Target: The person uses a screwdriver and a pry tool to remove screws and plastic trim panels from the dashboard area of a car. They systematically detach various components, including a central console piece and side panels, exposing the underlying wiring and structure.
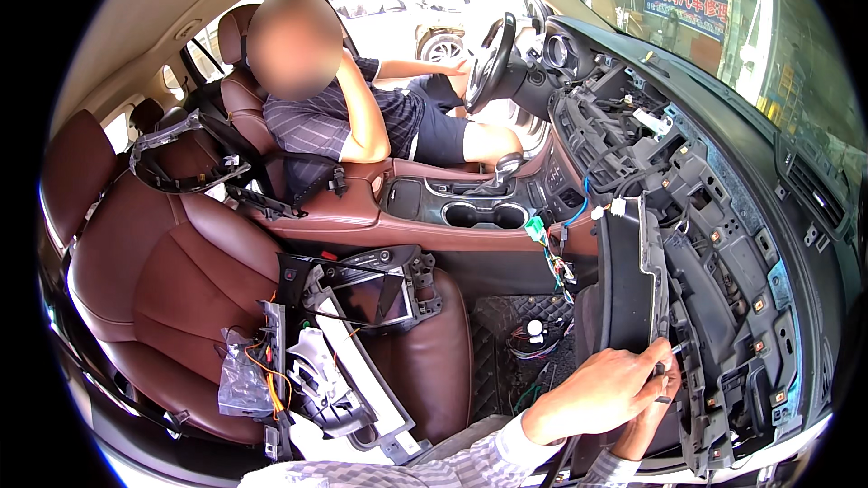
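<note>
At the lower right, my left hand [592,390] reaches across with its fingers pinched together. My right hand [644,423] is mostly hidden beneath it, its fingers curled close to the left fingertips. Something small and dark shows between the two hands, but its kind cannot be made out. Both hands are at the edge of a black padded glove box panel [626,280], which hangs tilted from the stripped dashboard [710,298]. Bare black brackets and metal clips lie just beyond my fingers.
A person [353,117] sits in the driver's seat behind the steering wheel [491,63]. A removed screen unit [380,294], white trim [362,375] and a plastic bag [246,380] lie on the brown passenger seat [194,280]. Loose wires with a green connector [535,228] hang beside the console.
</note>
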Demonstrator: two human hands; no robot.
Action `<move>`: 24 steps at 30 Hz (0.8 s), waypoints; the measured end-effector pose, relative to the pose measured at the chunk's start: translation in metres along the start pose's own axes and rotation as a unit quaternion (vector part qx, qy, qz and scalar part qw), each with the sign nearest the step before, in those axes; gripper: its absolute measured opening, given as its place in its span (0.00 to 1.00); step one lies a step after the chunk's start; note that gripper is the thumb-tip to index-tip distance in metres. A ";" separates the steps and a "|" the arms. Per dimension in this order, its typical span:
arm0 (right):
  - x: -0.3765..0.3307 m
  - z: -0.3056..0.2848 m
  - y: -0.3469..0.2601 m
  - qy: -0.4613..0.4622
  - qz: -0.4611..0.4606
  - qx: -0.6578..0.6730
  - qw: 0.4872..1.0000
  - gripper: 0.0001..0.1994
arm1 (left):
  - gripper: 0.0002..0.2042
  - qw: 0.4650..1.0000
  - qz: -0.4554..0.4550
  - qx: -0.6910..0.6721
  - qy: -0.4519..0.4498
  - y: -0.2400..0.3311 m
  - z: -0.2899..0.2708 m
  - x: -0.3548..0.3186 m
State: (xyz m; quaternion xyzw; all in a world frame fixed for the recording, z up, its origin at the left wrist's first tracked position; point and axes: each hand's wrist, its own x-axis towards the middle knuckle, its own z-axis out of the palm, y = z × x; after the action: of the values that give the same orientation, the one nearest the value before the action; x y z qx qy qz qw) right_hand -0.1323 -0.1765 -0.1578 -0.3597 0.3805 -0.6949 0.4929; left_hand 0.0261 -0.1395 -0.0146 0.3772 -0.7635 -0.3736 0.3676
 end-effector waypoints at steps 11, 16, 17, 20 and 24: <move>-0.001 -0.001 -0.001 -0.009 0.018 0.020 1.000 0.17 | 0.11 1.000 0.004 0.013 -0.006 0.001 -0.001 0.000; -0.001 -0.002 0.002 -0.037 -0.007 0.024 0.999 0.12 | 0.11 1.000 0.005 0.004 0.001 0.000 0.001 0.000; -0.001 -0.001 0.001 -0.028 0.002 0.010 1.000 0.11 | 0.11 1.000 0.009 0.000 0.006 -0.001 0.001 -0.001; -0.002 0.006 -0.008 -0.007 0.007 -0.017 1.000 0.07 | 0.11 1.000 -0.011 -0.010 -0.008 -0.002 0.002 0.000; -0.003 0.005 -0.005 -0.004 0.012 -0.022 1.000 0.07 | 0.10 0.999 -0.036 -0.025 -0.023 0.012 -0.007 0.000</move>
State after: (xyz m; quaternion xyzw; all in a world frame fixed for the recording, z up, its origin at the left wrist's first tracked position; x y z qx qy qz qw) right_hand -0.1297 -0.1735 -0.1511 -0.3688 0.3980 -0.6790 0.4944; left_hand 0.0288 -0.1366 -0.0015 0.3866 -0.7479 -0.4147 0.3454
